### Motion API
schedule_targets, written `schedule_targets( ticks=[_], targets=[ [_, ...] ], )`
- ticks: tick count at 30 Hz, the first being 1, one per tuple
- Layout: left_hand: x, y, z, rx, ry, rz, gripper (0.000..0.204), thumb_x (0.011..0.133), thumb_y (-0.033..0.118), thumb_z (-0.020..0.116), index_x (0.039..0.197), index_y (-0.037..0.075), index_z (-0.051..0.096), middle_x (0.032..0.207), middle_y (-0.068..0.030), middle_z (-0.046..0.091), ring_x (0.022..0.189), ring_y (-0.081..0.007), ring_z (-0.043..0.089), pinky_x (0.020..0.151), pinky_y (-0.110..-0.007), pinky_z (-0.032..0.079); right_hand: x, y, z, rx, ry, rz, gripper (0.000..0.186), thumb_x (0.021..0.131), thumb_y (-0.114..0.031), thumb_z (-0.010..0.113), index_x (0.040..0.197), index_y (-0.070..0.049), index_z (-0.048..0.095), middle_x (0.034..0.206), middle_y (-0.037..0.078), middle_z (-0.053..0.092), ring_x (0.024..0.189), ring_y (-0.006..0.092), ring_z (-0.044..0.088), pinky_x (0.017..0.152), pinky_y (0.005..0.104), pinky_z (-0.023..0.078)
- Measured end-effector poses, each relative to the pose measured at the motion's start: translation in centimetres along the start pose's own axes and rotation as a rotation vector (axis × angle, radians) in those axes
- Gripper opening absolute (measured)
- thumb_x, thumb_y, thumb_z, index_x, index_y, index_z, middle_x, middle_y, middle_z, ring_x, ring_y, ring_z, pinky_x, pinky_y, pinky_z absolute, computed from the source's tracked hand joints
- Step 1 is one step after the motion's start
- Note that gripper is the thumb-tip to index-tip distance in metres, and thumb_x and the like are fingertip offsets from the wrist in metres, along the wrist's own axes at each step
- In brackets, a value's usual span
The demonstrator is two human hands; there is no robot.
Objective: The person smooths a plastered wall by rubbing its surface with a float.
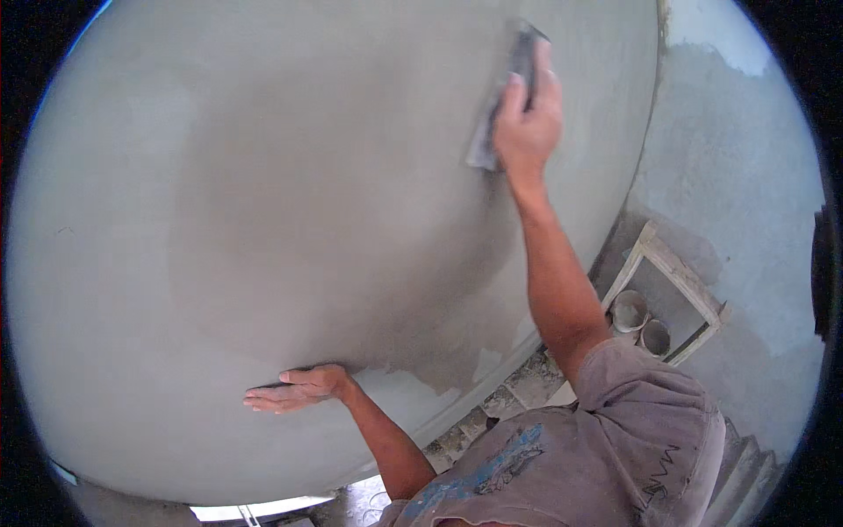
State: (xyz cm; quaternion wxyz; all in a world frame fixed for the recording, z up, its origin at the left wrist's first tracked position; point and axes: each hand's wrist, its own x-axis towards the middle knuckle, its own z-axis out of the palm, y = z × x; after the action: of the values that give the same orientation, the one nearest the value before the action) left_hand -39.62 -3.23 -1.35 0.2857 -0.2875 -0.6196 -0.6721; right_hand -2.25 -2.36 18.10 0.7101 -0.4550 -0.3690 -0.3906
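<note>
Clamped on a flat grey trowel [523, 63], up here at the right hand [531, 132], with the thumb along the left side and the fingers [545, 66] round the right. Right inside that grip, then, slanting from upper right to lower left, with a pale end showing below the thumb, and seemingly up against the wall [97, 228]. Reaching high, too, wrist nearly in line with the forearm, elbow down by the sleeve. Over to the left hand [307, 386]: held out flat, fingers stretched close together and pointing left, close to the wall, though hard to tell whether touching. Well below and left of the trowel, that one, with part of a broad darker patch [334, 202] between. Outward now, past the corner, to a bluish-grey side wall [755, 167], with a wooden frame [680, 274] near its foot and two round pots [629, 311] seen within the frame's outline. And nearest of all, across the bottom, to a grey-brown shirt [606, 448] with a blue print.
</note>
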Motion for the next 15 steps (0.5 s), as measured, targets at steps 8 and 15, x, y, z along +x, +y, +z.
schedule_targets(
  ticks=[8, 15],
  targets=[
    [0.0, -0.3, 0.0, 0.026, 0.031, 0.002, 0.072, 0.109, 0.054, 0.025, 0.159, 0.003, 0.031, 0.167, -0.0164, 0.027, 0.154, -0.0377, 0.021, 0.123, -0.056, 0.013, -16.2, -7.5, -6.5, 0.093, -0.556, -0.250, 0.058, 0.083, -0.006, 0.068, 0.140, -0.005, 0.062, 0.099, 0.020, 0.068, 0.075, 0.0326, 0.058, 0.073, 0.0426, 0.053],
    [0.1, 0.1, -0.3, 0.021, -0.007, -0.054, 0.073, 0.108, 0.055, 0.026, 0.160, 0.003, 0.031, 0.168, -0.0186, 0.023, 0.155, -0.0391, 0.019, 0.122, -0.059, 0.014, -5.2, -2.9, -1.2, 0.062, -0.079, 0.098, 0.055, 0.096, -0.004, 0.055, 0.150, 0.003, 0.047, 0.144, 0.028, 0.055, 0.132, 0.0358, 0.055, 0.111, 0.0418, 0.041]
  ],
)
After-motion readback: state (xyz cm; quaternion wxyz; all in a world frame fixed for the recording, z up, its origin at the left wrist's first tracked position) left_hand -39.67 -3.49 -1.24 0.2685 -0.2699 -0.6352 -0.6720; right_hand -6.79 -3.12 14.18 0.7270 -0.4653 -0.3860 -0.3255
